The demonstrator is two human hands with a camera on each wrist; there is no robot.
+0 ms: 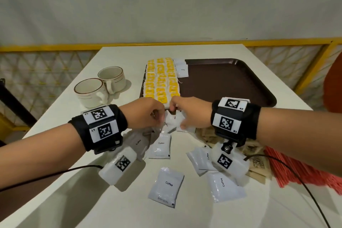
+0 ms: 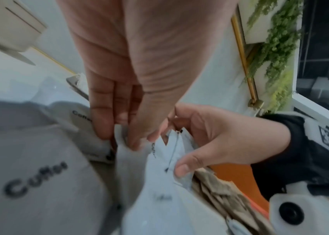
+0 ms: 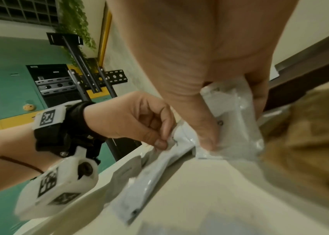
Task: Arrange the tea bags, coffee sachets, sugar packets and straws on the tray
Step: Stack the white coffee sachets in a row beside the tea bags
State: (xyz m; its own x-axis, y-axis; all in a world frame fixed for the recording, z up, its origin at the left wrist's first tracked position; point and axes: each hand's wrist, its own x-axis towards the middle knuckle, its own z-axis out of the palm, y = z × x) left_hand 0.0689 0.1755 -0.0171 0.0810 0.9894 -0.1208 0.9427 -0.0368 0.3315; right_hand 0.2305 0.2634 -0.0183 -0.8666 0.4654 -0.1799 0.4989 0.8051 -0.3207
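Left hand (image 1: 146,114) and right hand (image 1: 190,112) meet above desk (image 1: 120,209), just before tray (image 1: 231,79); each pinches white coffee sachets (image 1: 171,124). More sachets loose on desk. Tea bags (image 1: 162,79) in rows on tray's left part. Sugar packets (image 1: 257,164), straws (image 1: 303,170) at right. Two cups (image 1: 100,87) left.

- Tray (image 1: 231,83): right part bare; tea bags (image 1: 161,79) fill its left side.
- Cups (image 1: 100,87) stand left of tray.
- Sachets (image 1: 166,187) litter near bench (image 1: 120,209).

Left hand (image 1: 146,114) and right hand (image 1: 190,112) close together, fingers curled, each in a pinching grip
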